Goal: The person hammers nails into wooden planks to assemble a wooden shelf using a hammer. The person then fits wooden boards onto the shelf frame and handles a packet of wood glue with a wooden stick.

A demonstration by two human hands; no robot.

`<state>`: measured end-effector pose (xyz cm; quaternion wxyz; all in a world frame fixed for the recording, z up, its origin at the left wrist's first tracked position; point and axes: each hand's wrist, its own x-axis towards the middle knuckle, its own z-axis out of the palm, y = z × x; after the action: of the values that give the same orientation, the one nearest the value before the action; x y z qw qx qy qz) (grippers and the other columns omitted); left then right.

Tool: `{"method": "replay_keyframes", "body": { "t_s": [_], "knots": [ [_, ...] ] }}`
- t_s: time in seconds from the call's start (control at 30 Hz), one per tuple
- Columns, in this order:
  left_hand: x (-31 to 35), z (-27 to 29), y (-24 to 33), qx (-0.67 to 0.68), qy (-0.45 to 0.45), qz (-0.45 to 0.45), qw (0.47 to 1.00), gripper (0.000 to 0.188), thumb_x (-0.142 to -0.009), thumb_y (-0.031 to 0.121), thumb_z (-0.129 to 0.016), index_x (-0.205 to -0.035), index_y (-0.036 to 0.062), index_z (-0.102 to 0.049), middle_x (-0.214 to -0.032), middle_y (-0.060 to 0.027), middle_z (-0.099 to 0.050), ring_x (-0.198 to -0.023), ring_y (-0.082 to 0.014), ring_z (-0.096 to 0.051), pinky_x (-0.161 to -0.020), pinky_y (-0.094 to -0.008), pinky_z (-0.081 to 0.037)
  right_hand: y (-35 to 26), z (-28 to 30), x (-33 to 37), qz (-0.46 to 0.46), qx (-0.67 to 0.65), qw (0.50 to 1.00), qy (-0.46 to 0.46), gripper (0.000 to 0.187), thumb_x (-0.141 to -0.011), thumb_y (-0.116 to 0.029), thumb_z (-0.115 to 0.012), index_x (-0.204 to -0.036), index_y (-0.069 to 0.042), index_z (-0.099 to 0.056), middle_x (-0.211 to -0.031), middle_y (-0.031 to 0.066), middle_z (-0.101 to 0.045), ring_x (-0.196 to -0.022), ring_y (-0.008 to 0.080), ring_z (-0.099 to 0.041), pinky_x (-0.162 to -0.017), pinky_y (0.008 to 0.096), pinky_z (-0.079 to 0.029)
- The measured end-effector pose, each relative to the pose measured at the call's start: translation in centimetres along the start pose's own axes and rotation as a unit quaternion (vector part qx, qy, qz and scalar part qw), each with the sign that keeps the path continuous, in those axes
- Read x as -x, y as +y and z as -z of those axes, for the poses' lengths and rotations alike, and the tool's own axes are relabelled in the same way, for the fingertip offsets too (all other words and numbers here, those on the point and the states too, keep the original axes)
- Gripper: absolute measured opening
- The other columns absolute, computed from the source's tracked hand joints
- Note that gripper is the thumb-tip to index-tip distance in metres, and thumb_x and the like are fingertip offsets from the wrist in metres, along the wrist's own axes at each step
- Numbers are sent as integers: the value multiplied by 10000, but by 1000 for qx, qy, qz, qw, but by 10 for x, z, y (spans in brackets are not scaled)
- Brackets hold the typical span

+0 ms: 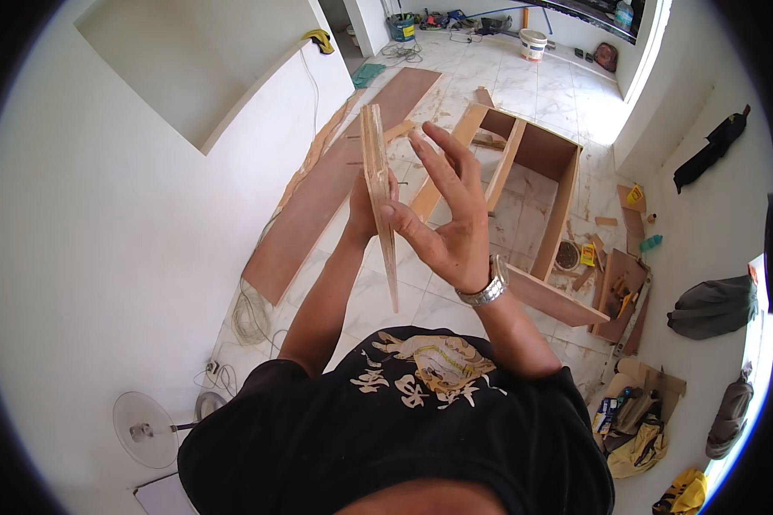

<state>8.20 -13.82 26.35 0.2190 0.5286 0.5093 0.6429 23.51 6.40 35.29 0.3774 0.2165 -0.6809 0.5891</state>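
A rough, splintered strip of wood (pixel 374 159) stands nearly upright in front of my chest, narrowing to a point at its lower end. My left hand (pixel 362 209) grips it from the left side, its fingers partly hidden behind the wood. Thin nails seem to jut out from the strip on both sides. On the right, my right hand (pixel 452 215) is raised with its fingers spread, a metal watch (pixel 488 285) on the wrist. Its thumb tip overlaps the strip's edge; whether it presses on it I cannot tell.
Ahead on the tiled floor lie a long brown board (pixel 339 193) and an open wooden cabinet frame (pixel 558 202). Wood scraps and a bowl (pixel 568 255) lie to the right. A white bucket (pixel 533 45) stands far back. A fan (pixel 146 429) and cables (pixel 251 316) are at lower left.
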Motion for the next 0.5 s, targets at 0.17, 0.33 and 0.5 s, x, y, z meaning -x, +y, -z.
{"method": "replay_keyframes", "body": {
  "t_s": [0.17,0.33,0.5],
  "knots": [
    [-10,-59,-8,-19,377,41,925,564,-1078,455,-255,-1297,36,-562,-1069,-55,-640,-927,-113,-609,-790,-295,-523,0,16,-23,105,155,976,-107,600,-744,-320,-856,-1290,-148,-676,-1416,161,-528,-1294,345,-482,-1031,464,-440],
    [-11,-64,-16,-6,383,64,922,634,-1071,517,-223,-1288,40,-580,-1045,-48,-649,-926,-118,-612,-800,-291,-523,-12,29,-26,194,201,955,-97,346,-711,-138,-863,-1045,-119,-774,-1262,95,-653,-1198,309,-582,-1055,466,-434],
    [26,-7,-18,52,411,5,910,496,-1054,508,-327,-969,92,-583,-745,-33,-573,-693,-120,-558,-637,-261,-471,-34,54,-2,97,197,969,-115,182,-752,-60,-818,-921,-104,-767,-961,39,-738,-941,212,-696,-1061,451,-436]
  ]
}}
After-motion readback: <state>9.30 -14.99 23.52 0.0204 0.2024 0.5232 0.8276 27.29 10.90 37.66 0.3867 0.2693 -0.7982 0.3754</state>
